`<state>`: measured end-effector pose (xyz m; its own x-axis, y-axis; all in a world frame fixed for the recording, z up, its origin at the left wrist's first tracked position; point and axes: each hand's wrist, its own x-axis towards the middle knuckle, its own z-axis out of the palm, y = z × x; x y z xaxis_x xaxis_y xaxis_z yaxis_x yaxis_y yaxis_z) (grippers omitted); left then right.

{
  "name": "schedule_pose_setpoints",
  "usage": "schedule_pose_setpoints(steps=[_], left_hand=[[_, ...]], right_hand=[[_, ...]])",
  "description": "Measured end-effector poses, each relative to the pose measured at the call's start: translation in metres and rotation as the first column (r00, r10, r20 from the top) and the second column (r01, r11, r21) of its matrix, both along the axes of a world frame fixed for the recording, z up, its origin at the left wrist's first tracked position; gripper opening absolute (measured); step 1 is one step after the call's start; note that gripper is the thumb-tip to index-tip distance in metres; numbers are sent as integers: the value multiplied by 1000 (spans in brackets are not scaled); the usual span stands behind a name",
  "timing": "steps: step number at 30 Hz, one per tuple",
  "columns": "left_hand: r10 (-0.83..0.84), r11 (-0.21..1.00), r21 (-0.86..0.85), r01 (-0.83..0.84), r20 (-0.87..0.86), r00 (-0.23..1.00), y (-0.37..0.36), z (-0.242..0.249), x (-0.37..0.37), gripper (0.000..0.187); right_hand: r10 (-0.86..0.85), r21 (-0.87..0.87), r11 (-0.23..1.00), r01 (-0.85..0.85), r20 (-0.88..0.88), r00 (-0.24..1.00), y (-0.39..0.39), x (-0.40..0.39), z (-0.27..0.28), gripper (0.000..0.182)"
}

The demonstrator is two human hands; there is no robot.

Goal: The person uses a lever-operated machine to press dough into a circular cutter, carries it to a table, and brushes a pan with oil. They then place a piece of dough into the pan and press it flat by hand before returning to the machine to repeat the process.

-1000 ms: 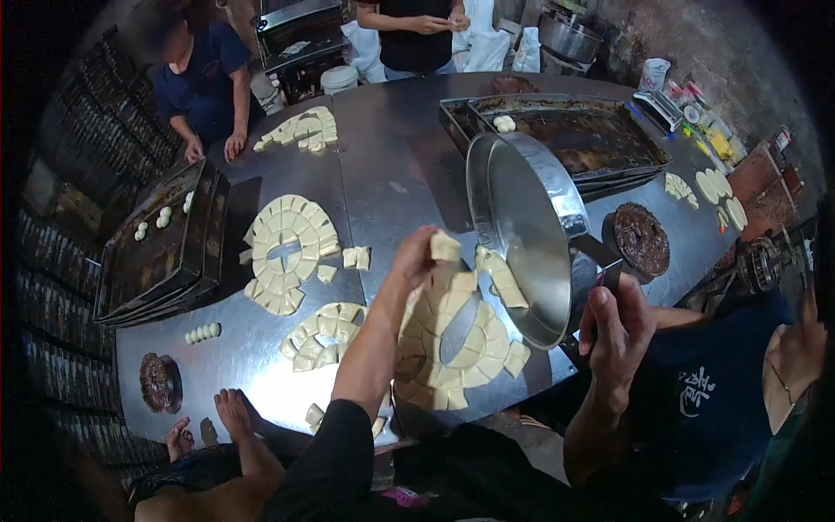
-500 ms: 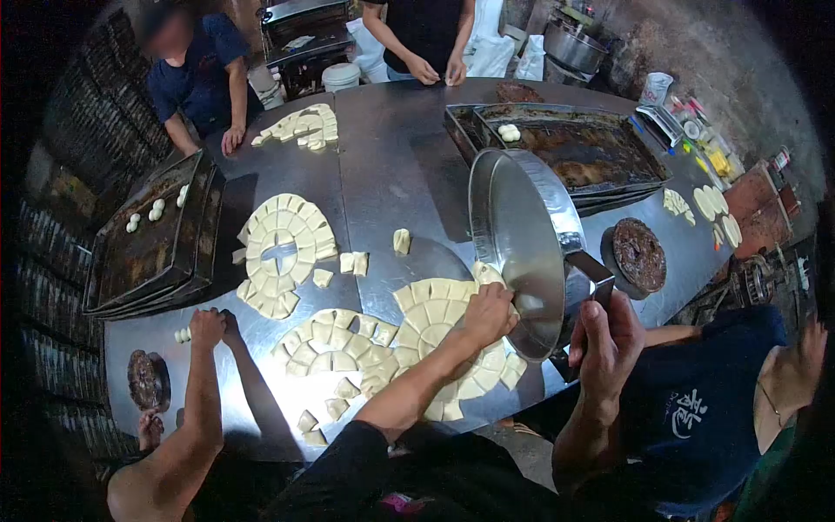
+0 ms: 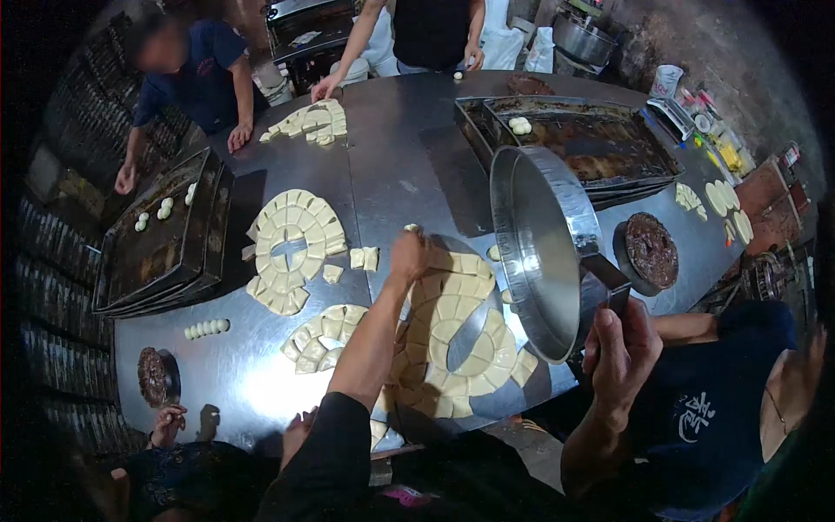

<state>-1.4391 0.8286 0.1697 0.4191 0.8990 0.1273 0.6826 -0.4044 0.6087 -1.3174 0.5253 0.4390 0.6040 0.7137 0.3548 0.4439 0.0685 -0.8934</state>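
My left hand [image 3: 410,254] reaches over the table, its fingers closed on a small dough piece [image 3: 411,228] that shows at their tips. Below and right of it spreads a ring of cut, pale dough pieces [image 3: 465,326]. My right hand [image 3: 624,352] grips the boxy handle [image 3: 606,283] of a large round metal pan [image 3: 544,252], held tilted on its side with its hollow facing left. A few loose dough bits lie at the pan's left rim. Further left sits another dough ring [image 3: 300,239], with two loose pieces [image 3: 364,258] beside it.
Stacked dark trays [image 3: 165,248] stand left, and more trays [image 3: 574,143] at the back right, with dough balls on them. Brown filling [image 3: 651,252] sits in a round pan at right. A row of dough balls [image 3: 207,329] lies front left. Co-workers stand around the metal table [image 3: 383,165].
My left hand has moved left and away from the pan's rim to the lone dough piece. A far co-worker now reaches toward the back dough; the left neighbour's hand has withdrawn from the dough balls.
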Motion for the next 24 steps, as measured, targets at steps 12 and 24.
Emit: schedule_pose_setpoints(steps=[12,24], left_hand=[[-136,971,-144,189,318,938,44,-16,-23,14],[-95,991,-122,49,-405,910,24,10,-77,42]], right_hand=[[72,33,997,-72,7,997,-32,-2,2,28],[-18,132,990,46,-205,979,-94,-60,18,23]])
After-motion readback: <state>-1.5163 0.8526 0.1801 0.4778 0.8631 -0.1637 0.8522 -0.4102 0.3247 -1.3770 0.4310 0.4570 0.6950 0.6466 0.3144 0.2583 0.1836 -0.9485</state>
